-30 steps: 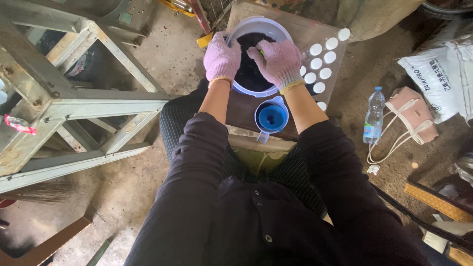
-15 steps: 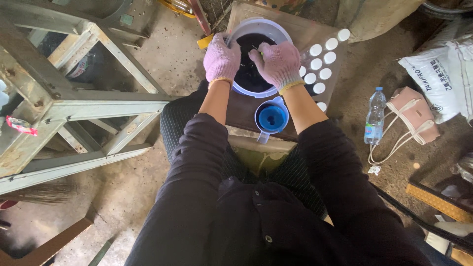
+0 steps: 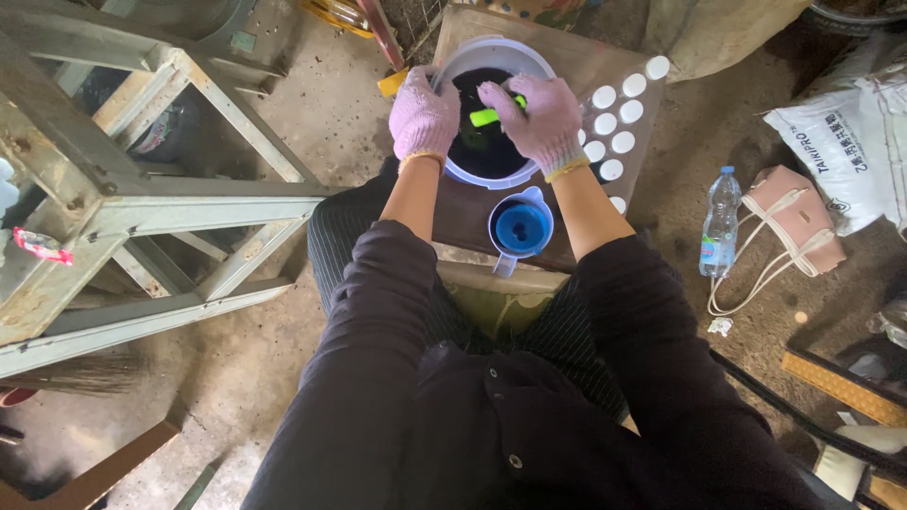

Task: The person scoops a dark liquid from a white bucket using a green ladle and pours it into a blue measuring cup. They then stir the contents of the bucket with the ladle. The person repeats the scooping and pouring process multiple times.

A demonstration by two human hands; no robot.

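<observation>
Gripping a bright green handle, the right hand in a pale pink knitted glove is curled tightly around it over the middle of a white bucket. What the handle belongs to is hard to tell, since its lower end disappears into the dark contents of the bucket. The left hand, gloved the same way, is closed over the bucket's left rim, fingers hooked on the edge and thumb side turned inward.

The bucket stands near the far edge of a small brown bench set between the person's knees. Just in front of it, towards the near edge of the bench, stands a white jug with a blue funnel seated in its mouth, its handle pointing at the person. Along the right edge of the bench runs a double row of small white caps, close together and just beside the bucket.

On the dirt floor to the right, well apart from the bench, a clear plastic bottle stands upright next to a pink handbag with pale straps, and a white sack lies beyond them. To the left stands a grey-green metal frame.
</observation>
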